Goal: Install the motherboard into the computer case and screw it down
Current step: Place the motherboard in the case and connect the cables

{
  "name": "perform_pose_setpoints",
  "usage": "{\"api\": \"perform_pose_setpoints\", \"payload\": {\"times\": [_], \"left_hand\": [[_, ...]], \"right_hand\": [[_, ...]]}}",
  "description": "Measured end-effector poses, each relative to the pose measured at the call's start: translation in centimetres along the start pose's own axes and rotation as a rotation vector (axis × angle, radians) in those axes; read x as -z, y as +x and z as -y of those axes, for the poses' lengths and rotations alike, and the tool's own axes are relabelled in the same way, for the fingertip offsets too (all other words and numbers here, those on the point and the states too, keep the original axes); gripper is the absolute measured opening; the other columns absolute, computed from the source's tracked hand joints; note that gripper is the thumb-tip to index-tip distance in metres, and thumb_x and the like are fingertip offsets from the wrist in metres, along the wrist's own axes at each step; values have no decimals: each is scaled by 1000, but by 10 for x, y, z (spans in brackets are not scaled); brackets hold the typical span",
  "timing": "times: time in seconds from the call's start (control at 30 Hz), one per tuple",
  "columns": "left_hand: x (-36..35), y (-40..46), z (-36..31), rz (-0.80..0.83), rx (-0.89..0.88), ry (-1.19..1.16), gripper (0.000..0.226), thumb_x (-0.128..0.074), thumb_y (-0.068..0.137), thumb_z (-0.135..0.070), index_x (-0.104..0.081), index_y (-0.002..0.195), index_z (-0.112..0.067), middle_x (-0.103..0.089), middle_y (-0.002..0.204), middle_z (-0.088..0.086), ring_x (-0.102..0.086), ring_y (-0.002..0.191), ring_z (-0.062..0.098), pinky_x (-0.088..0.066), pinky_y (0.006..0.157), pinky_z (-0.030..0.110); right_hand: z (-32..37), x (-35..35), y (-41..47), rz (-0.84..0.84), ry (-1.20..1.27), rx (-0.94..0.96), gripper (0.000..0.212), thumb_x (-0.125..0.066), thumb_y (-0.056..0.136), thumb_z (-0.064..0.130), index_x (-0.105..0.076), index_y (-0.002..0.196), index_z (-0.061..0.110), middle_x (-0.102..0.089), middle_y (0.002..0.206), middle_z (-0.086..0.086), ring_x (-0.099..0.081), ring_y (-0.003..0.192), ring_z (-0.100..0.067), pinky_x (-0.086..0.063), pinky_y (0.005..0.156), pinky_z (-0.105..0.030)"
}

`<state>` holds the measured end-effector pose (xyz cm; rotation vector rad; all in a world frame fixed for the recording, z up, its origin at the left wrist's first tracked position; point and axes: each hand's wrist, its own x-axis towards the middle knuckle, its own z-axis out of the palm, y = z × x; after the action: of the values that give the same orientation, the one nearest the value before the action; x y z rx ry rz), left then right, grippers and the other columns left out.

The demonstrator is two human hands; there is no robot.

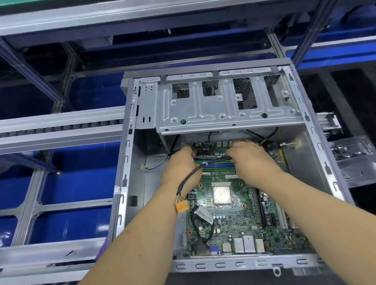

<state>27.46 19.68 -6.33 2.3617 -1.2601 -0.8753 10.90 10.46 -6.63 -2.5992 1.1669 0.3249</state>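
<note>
- Motherboard, a green printed circuit board (233,220) with a square silver processor socket at its middle, lies flat inside the open grey sheet-metal computer case (125,169); its near edge, with the silver rear ports, sits against the case's near wall.
- Judging by its build, the board is light and stiff but fragile: thin laminate, exposed pins and small soldered parts. It wants holding by its bare edges or corners, never by the socket or capacitors.
- A black sleeved cable (191,174) ending in an orange plug drapes across the left wrist and over the board's left side; it could snag under the board or cover a screw hole.
- Both bare forearms reach in over the board. The left hand (180,163) and right hand (250,159) sit at the board's far edge by the blue and green memory slots, fingers curled down; whether each grip holds the board edge or the cable I cannot tell.
- No screws or driver show, so the board seems to be at the seating stage.
- Beyond the hands, a silver stamped drive cage (222,106) spans the case's far end.
- The dark surface under the case is flanked by grey aluminium conveyor rails (43,133), with blue bins behind.
</note>
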Motion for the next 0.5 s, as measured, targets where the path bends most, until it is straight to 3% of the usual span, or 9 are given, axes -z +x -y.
{"api": "perform_pose_setpoints", "payload": {"times": [0.1, 0.27, 0.5], "left_hand": [[1, -1, -2, 11, 3, -3, 31, -58, 88, -13, -52, 119, -16, -59, 100, 7, -54, 84, 24, -35, 61, 29], [2, -2, -4, 21, -2, -32, 36, -61, 87, -15, -50, 121, -14, -60, 112, 10, -59, 98, 30, -43, 71, 32], [1, -1, -3, 22, -6, -33, 37, -59, 87, -17, -48, 123, -14, -60, 111, 9, -57, 93, 28, -38, 68, 29]], "right_hand": [[-2, 1, 3, -3, 23, 8, 31, -57, 94, -3, -69, 119, 11, -59, 117, -6, -54, 112, -31, -48, 98, -42], [0, 8, 7, -5, 26, -41, 23, -57, 97, 4, -69, 116, 10, -62, 109, -8, -60, 101, -30, -54, 88, -41], [-2, 9, 7, -13, 12, -9, 19, -56, 99, 8, -68, 113, 11, -64, 109, -8, -60, 102, -30, -53, 86, -40]]}}
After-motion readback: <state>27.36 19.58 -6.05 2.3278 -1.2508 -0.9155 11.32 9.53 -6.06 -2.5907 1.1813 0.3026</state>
